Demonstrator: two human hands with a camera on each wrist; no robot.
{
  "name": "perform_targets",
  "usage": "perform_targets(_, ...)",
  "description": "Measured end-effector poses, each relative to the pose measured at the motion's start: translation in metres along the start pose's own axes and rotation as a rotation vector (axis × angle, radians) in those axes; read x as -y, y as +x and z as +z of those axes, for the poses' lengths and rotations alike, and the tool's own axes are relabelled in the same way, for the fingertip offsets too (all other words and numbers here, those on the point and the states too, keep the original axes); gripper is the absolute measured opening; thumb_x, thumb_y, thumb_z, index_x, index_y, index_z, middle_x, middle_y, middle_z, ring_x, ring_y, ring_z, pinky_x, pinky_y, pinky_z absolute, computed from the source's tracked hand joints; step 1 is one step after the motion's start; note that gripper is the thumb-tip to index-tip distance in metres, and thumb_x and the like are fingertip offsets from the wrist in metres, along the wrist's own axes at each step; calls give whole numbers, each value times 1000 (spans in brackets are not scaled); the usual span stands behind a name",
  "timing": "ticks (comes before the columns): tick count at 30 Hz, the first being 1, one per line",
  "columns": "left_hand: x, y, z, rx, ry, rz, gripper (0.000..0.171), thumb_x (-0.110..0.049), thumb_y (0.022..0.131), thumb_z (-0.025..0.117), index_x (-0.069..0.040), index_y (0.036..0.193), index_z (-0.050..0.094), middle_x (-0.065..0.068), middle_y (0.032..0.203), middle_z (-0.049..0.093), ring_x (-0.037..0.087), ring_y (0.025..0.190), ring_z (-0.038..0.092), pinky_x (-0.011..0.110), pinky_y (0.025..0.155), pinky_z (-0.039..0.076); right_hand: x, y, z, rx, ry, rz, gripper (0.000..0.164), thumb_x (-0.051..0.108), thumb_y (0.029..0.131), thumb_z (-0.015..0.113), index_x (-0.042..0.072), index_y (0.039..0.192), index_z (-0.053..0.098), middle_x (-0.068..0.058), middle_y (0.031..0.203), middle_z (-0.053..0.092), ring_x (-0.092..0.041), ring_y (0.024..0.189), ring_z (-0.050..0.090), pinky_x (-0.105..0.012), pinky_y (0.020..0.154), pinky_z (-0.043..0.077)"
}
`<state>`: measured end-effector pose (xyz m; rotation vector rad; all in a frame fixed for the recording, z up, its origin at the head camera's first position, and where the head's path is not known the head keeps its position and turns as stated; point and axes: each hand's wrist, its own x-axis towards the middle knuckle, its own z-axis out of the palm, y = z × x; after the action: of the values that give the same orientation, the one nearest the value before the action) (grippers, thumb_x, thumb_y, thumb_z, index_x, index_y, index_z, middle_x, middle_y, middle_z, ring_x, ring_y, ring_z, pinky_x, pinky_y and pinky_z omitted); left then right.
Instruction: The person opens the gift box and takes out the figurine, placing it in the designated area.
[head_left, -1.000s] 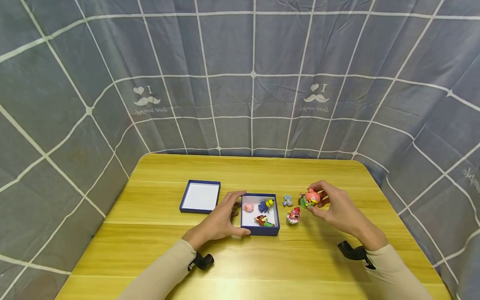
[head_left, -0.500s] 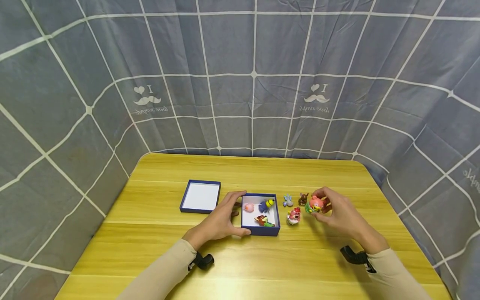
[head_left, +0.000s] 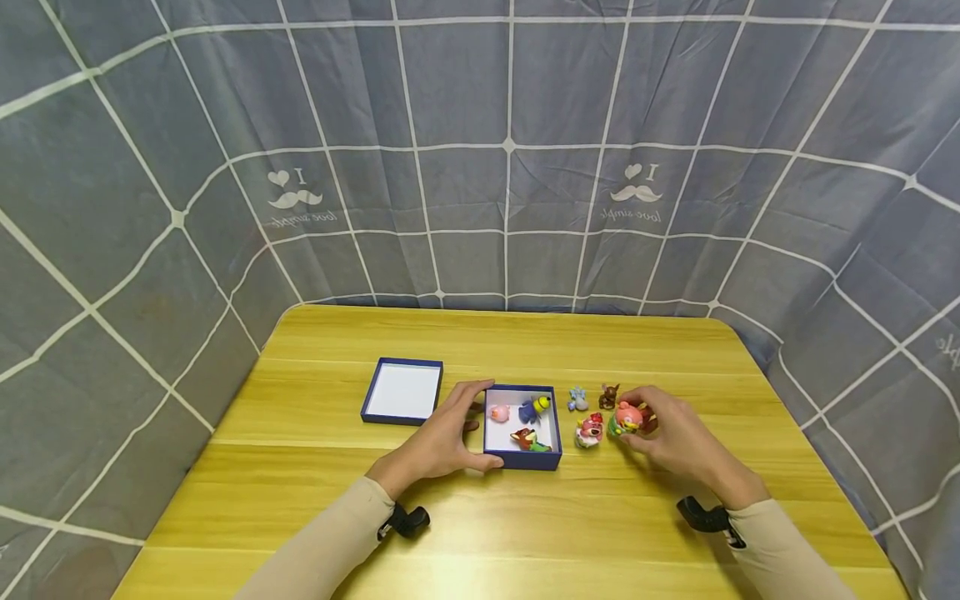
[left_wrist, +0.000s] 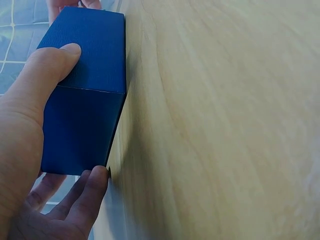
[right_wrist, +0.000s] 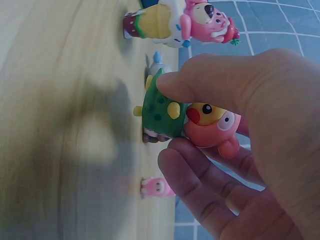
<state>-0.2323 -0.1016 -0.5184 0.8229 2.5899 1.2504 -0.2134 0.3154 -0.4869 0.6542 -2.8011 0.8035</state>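
Note:
My left hand [head_left: 438, 433] holds the blue square box [head_left: 522, 460] by its left side, thumb on the near wall [left_wrist: 92, 55] and fingers at the far side. Inside the box lie a pink pig figurine [head_left: 498, 413], a blue figurine with a yellow head [head_left: 533, 408] and a fox figurine [head_left: 528, 440]. My right hand [head_left: 678, 442] pinches a pink-headed figurine in a green outfit [right_wrist: 165, 107] between thumb and fingers. It is upright, its feet close to the tabletop, just right of a pink bear figurine [head_left: 588, 431].
A blue lid with a white inside [head_left: 403, 392] lies left of the box. Behind the bear stand a small blue-grey figurine [head_left: 577, 399] and a brown one [head_left: 609, 396]. Another small pink figurine [right_wrist: 157, 187] shows beyond my right fingers. A grey checked curtain [head_left: 465, 192] surrounds the wooden table [head_left: 495, 533].
My right hand has brought the pink-headed figurine nearer to me and lower, beside the bear. The brown figurine behind it has come into full view. My left hand stays on the box.

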Motion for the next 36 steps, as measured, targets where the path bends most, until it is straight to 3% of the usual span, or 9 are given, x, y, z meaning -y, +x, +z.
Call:
perform_targets(19, 0, 1, 0, -15, 9, 18, 125, -44, 87, 106, -13, 183, 33, 13, 178, 44, 29, 147, 64, 50, 127, 61, -4, 1, 9, 50, 8, 4, 52, 6, 91, 100, 5, 136, 74, -5, 119, 78, -11, 98, 73, -31, 80, 69)
perform_targets(36, 0, 1, 0, -5, 18, -7, 126, -43, 86, 107, -16, 183, 33, 9, 180, 42, 24, 148, 63, 45, 128, 60, -4, -2, 6, 60, -24, -40, 54, 5, 90, 100, 12, 138, 76, 0, 121, 77, -11, 97, 71, -30, 77, 65)
